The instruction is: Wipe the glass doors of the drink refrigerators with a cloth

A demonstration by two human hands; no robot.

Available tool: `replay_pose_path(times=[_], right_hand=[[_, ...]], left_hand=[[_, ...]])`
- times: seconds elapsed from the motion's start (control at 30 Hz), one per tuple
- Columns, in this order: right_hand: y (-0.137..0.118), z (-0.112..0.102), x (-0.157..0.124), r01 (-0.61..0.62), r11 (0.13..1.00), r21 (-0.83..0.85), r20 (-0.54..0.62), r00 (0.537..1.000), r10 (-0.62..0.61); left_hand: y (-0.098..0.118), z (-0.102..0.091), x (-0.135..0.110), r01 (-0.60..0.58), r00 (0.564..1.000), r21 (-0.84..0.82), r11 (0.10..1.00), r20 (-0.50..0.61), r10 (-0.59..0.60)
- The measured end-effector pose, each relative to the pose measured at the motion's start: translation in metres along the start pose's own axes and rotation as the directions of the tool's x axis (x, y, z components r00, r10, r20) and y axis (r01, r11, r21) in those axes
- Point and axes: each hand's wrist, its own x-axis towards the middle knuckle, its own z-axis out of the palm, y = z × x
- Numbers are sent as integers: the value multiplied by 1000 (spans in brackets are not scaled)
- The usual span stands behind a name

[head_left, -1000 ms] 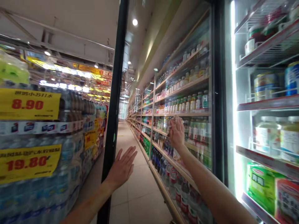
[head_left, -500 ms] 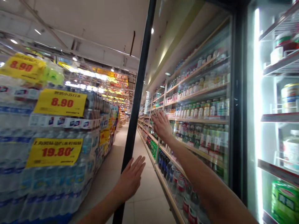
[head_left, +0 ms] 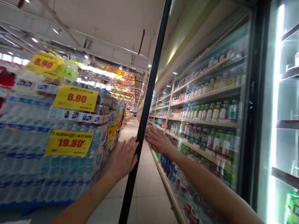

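Far left: tall stack of clear plastic bottles on a blue base, with a yellow card with red 8.90 above a yellow card with red 19.80. Cards face out, presumably so shoppers can read them. Another 8.90 card sits higher up, tilted.

Left hand: palm forward, fingers slightly apart, nothing visible in it. It's at the left side of the slim black door frame, fingertips right at the edge. Looks like it's steadying the door; firm contact can't be confirmed.

Right hand: just right of the frame, reaching across the clear glass pane. Fingers close together, laid over a pale crumpled scrap, probably to keep it flat against the glass. Scrap is mostly covered; cloth or paper, can't say. Can't tell if the fingers clamp it or only press on it.

Pale wooden shelves full of bottles show in the pane; reflected or seen through, unclear. Right forearm blocks part of the lower rows, labels too soft to read.

Far right: white light strip beside cooler shelves; the green package there is cut off by the picture's edge.
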Motion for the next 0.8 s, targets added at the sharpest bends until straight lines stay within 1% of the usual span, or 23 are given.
replay_pose_path(times=[0.03, 0.07, 0.1, 0.13, 0.2, 0.27, 0.3, 0.33, 0.37, 0.4, 0.43, 0.47, 0.5, 0.57, 0.6, 0.63, 0.67, 0.73, 0.77, 0.8], right_hand=[[8, -1, 9, -114, 993, -10, -15, 993, 114], [11, 0, 15, -211, 977, -16, -22, 977, 210], [8, 2, 15, -276, 961, -17, -21, 961, 276], [-2, 4, 11, -303, 953, -14, -12, 953, 303], [-37, 11, -11, -265, 964, 4, 20, 964, 265], [-79, 18, -42, -174, 984, 34, 48, 984, 173], [-96, 20, -57, -131, 990, 47, 64, 990, 128], [-107, 22, -67, -94, 994, 60, 79, 993, 89], [-113, 23, -73, -59, 996, 68, 87, 995, 53], [-113, 23, -75, -36, 997, 71, 90, 996, 29], [-108, 23, -72, -39, 997, 66, 86, 996, 33], [-102, 22, -66, -74, 996, 55, 77, 995, 70], [-95, 22, -59, -137, 990, 42, 65, 989, 134], [-89, 21, -50, -302, 953, 25, 58, 952, 300], [-92, 21, -50, -354, 935, 29, 73, 933, 352], [-100, 21, -54, -358, 932, 47, 103, 930, 352], [-111, 21, -62, -317, 945, 81, 145, 942, 304], [-134, 20, -84, -163, 970, 181, 238, 964, 117], [-142, 20, -94, -93, 969, 229, 270, 962, 29], [-145, 19, -102, -47, 965, 258, 287, 958, -30]], left_hand=[[2, 0, 2, 5, 1000, -3, 1000, 11, -5], [4, 0, 3, 8, 1000, -5, 1000, 21, -8], [6, 0, 2, 8, 1000, -7, 1000, 29, -8], [8, 0, 1, 2, 999, -9, 1000, 35, -2], [12, 0, -5, -16, 999, -16, 1000, 49, 17], [14, 1, -13, -28, 998, -24, 999, 55, 29], [15, 2, -16, -28, 998, -25, 999, 54, 29], [15, 2, -18, -24, 998, -25, 999, 50, 26], [16, 3, -19, -17, 999, -21, 1000, 43, 18], [17, 4, -19, -8, 999, -16, 1000, 36, 8], [18, 4, -18, 3, 1000, -12, 1000, 30, -3], [20, 5, -17, 14, 1000, -10, 1000, 25, -13], [21, 5, -15, 23, 1000, -11, 1000, 22, -23], [24, 5, -15, 33, 999, -17, 999, 25, -33], [25, 5, -15, 31, 999, -20, 999, 28, -31], [25, 4, -16, 27, 999, -21, 999, 35, -26], [25, 3, -18, 23, 999, -22, 999, 43, -22], [24, 2, -23, 23, 998, -19, 1000, 65, -22], [23, 1, -25, 24, 997, -15, 1000, 78, -23], [22, 1, -26, 25, 996, -13, 1000, 92, -24]])
